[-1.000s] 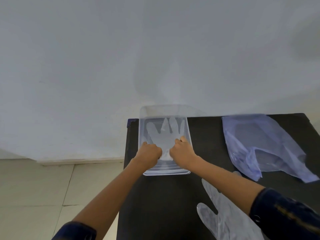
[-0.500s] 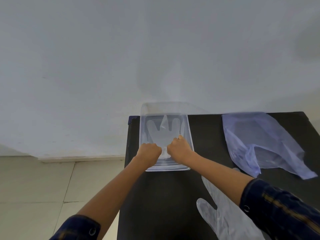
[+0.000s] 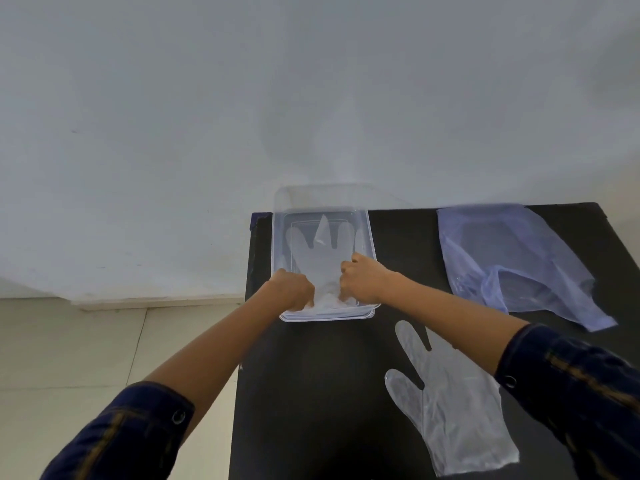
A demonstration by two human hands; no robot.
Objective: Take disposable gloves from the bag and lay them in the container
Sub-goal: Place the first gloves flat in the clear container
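- A loose glove (image 3: 450,403) lies flat on the black desk (image 3: 311,393) at lower right, partly under the right forearm; its long axis runs up the frame, fingers toward upper left
- At centre, the left hand (image 3: 292,289) and right hand (image 3: 362,280) are curled, pinching the cuff of the glove in the container (image 3: 318,258); its fingers point to the far wall, lengthwise along the clear container (image 3: 370,244)
- The bluish bag (image 3: 512,258) lies crumpled at upper right, apart from the container
- Compared with a second ago, both hands sit at the same cuff; the glove looks more bunched there
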